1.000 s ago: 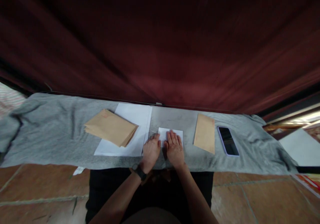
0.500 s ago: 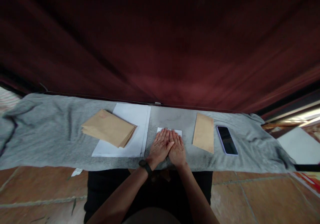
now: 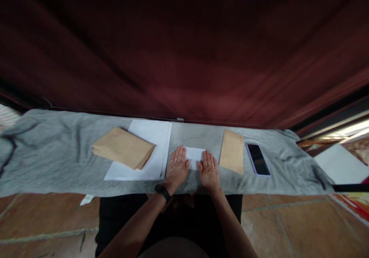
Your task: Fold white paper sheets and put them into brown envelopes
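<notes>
Paper (image 3: 195,153) is apparently being smoothed, left hand (image 3: 177,168) and right hand (image 3: 209,172) opened flat, each grip empty; lifting would need pinching.

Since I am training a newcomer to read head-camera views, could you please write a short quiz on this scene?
1. Multiple choice: what shows between the left hand and the right hand?
A) scissors
B) a small paper
C) a pen
2. True or false: the phone lies to the right of the single envelope.
3. Open: what lies partly under the envelope stack?

Key: 1. B. 2. True. 3. Large white paper.
</notes>
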`<action>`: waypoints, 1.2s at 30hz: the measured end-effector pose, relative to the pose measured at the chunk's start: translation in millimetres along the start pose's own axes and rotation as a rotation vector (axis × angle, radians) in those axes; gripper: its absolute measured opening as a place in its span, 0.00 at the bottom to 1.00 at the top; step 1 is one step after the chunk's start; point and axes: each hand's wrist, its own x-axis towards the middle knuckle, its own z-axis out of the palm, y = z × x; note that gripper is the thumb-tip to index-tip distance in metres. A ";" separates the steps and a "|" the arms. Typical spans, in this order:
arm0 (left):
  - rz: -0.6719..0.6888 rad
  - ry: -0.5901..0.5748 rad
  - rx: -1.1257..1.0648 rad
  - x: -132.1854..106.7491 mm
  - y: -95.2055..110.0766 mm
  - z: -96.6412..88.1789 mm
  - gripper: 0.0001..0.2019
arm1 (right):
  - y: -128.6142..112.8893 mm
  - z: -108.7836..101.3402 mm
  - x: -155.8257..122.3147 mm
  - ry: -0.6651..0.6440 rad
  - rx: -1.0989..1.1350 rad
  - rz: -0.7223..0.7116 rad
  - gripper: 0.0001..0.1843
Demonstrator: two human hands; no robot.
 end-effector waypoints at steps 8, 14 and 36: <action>0.144 0.015 -0.033 -5.6 25.2 -0.6 0.28 | 2.8 0.3 -3.2 -0.012 -0.012 -0.004 0.31; 0.239 -0.076 -0.051 -7.1 32.1 -0.7 0.27 | 0.3 -5.3 -0.8 -0.029 0.012 0.030 0.30; 0.190 -0.030 0.023 -1.8 -0.9 -0.1 0.29 | -10.2 0.8 -0.3 -0.039 -0.115 -0.152 0.31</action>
